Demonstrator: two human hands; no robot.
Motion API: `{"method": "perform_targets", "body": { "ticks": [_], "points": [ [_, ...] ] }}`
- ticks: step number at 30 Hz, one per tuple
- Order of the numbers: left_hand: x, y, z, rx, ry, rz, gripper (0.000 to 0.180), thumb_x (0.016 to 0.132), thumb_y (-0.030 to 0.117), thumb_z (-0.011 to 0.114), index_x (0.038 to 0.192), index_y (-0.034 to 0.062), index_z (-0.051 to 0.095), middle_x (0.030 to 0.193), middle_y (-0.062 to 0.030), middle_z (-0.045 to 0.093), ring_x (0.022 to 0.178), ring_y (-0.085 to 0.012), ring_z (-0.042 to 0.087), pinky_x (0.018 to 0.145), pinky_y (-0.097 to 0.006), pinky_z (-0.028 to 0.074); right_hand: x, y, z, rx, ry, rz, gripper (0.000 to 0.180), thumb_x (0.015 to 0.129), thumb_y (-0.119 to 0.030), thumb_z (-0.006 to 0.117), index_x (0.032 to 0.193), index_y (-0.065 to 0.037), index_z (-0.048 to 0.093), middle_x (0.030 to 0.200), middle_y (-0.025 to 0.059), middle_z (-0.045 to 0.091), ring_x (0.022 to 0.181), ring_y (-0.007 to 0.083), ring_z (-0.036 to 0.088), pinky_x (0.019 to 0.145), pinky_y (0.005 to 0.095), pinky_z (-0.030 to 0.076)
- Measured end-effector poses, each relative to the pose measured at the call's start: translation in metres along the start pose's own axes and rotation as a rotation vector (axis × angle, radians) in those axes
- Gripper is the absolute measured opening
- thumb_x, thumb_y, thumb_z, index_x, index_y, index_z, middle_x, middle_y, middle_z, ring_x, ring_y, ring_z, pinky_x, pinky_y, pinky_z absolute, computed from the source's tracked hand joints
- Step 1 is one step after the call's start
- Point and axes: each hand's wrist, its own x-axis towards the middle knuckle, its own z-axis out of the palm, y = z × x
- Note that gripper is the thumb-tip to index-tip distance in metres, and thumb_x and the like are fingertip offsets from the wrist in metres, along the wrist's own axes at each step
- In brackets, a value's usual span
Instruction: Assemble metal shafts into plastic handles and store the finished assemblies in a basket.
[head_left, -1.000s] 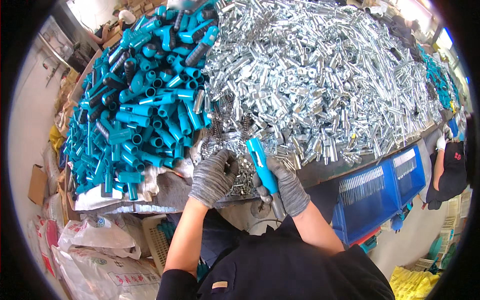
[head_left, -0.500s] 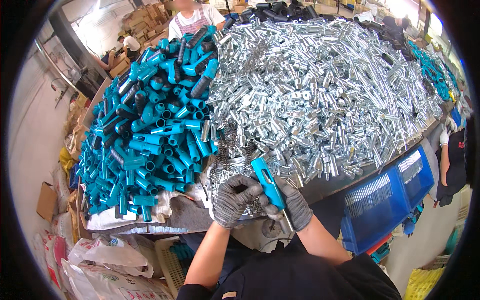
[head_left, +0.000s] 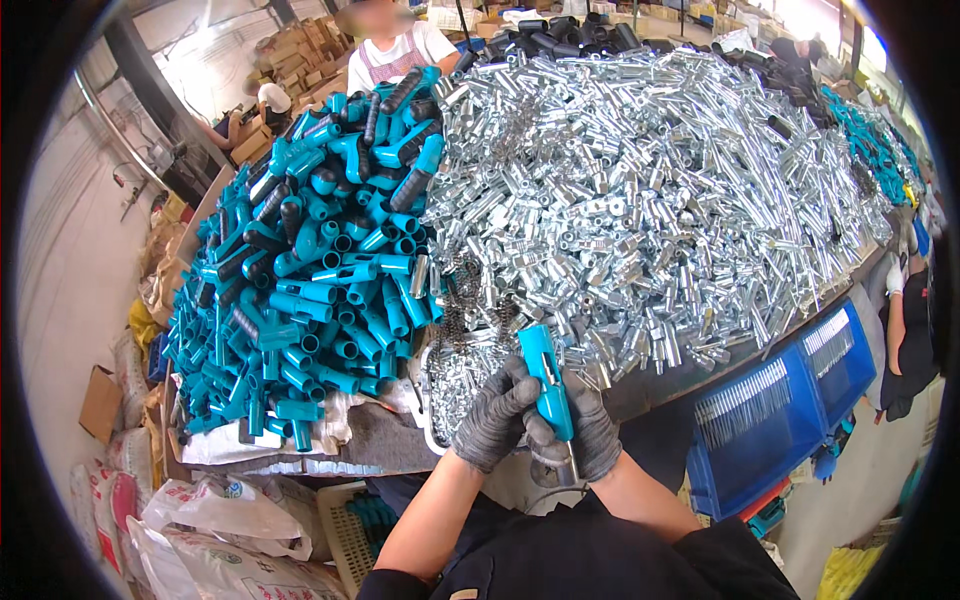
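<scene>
Teal slotted tube (head_left: 547,388), metal lower end (head_left: 573,459), tilted, in gloved fingers (head_left: 539,430)

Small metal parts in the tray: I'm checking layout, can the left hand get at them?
Probably yes: the left hand is close beside the small metal parts, with nothing visible between.

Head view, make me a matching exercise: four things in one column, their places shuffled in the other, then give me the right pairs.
Things
1. Teal handle
2. Blue bins
3. Teal pile
4. White sacks

Places
A. At lower left, below table level
B. Against the left side of the metal pile
C. In the right hand
D. At right, holding rods

Pairs: 1-C, 2-D, 3-B, 4-A
</scene>
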Motion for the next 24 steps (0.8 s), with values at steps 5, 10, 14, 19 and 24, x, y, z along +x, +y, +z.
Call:
{"method": "perform_targets", "body": {
  "ticks": [5, 10, 14, 19, 24],
  "points": [
    [-0.003, 0.004, -0.004, 0.137, -0.032, 0.037, 0.044, 0.076, 0.033, 0.077, 0.101, 0.0085, 0.052, 0.097, -0.0032, 0.057, 0.088, -0.0143, 0.056, 0.082, -0.028, 0.047, -0.001, -0.002, 0.004, -0.068, 0.025, -0.006, 0.07, 0.091, -0.057, 0.045, 0.141, -0.01, 0.031, 0.07, 0.0132, 0.062, 0.041, 0.0153, 0.049, 0.037, 0.024, 0.039],
    [-0.003, 0.003, 0.006, 0.045, -0.072, 0.053, 0.047, 0.078, 0.034, 0.074, 0.109, 0.0064, 0.052, 0.101, -0.0039, 0.057, 0.092, -0.0142, 0.055, 0.082, -0.027, 0.046, -0.005, -0.003, 0.008, -0.148, 0.023, -0.054, 0.07, 0.088, -0.058, 0.049, 0.137, -0.008, 0.037, 0.072, 0.0147, 0.063, 0.042, 0.0162, 0.051, 0.038, 0.0255, 0.041],
    [-0.008, 0.002, 0.007, 0.047, -0.069, 0.089, 0.058, 0.078, 0.036, 0.073, 0.12, 0.0035, 0.049, 0.101, -0.0053, 0.059, 0.091, -0.0139, 0.057, 0.081, -0.026, 0.046, -0.009, 0.001, 0.016, -0.334, 0.141, -0.12, 0.069, 0.087, -0.059, 0.051, 0.132, -0.007, 0.043, 0.069, 0.0132, 0.062, 0.042, 0.0169, 0.051, 0.039, 0.0261, 0.043],
    [-0.005, -0.004, 0.01, 0.19, -0.01, 0.169, 0.052, 0.082, 0.038, 0.07, 0.116, 0.0026, 0.051, 0.084, -0.0029, 0.062, 0.063, -0.0092, 0.058, 0.062, -0.022, 0.047, -0.01, 0.0, 0.02, -0.31, 0.155, -0.17, 0.063, 0.088, -0.055, 0.053, 0.123, -0.003, 0.05, 0.068, 0.0097, 0.062, 0.043, 0.0138, 0.052, 0.039, 0.0226, 0.042],
    [-0.005, -0.02, -0.003, 0.793, 0.2, 0.436, 0.053, 0.086, 0.05, 0.061, 0.107, 0.0009, 0.055, 0.07, -0.0108, 0.061, 0.069, -0.0169, 0.062, 0.064, -0.032, 0.049, -0.006, -0.002, 0.012, -0.574, 0.463, -0.526, 0.057, 0.085, -0.051, 0.059, 0.109, 0.001, 0.056, 0.083, 0.0092, 0.064, 0.07, 0.0163, 0.062, 0.061, 0.027, 0.051]
  ]
}}
